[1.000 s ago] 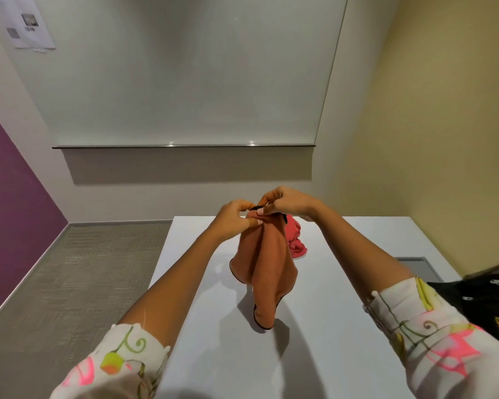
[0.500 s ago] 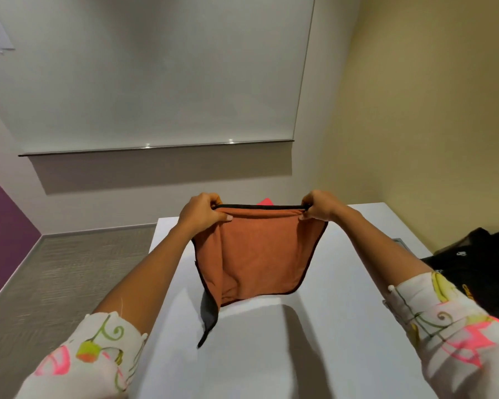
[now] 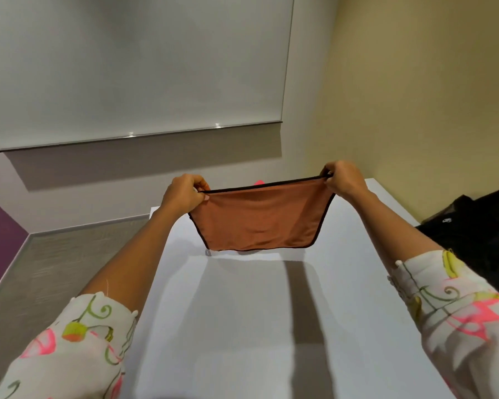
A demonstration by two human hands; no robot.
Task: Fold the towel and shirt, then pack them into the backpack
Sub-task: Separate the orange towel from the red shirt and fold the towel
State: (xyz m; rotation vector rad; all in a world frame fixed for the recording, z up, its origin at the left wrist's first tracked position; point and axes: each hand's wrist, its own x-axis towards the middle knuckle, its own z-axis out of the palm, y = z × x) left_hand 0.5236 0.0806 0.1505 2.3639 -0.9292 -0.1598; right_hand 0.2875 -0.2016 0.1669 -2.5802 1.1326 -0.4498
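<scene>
An orange towel (image 3: 260, 220) with a dark border hangs stretched flat in the air above the white table (image 3: 242, 326). My left hand (image 3: 183, 194) pinches its top left corner and my right hand (image 3: 342, 178) pinches its top right corner. Its lower edge hangs just over the tabletop. A sliver of the pink shirt (image 3: 259, 182) peeks over the towel's top edge; the rest is hidden behind the towel. The black backpack (image 3: 478, 226) lies at the right edge of the table.
Grey carpet floor (image 3: 55, 269) lies to the left of the table, with a purple wall beyond it. A whiteboard with a ledge hangs on the far wall, and a yellow wall stands on the right.
My hands have drawn apart from a bunched grip, spreading the towel wide and taut. The hanging folded corner has straightened out, and the view has tilted left.
</scene>
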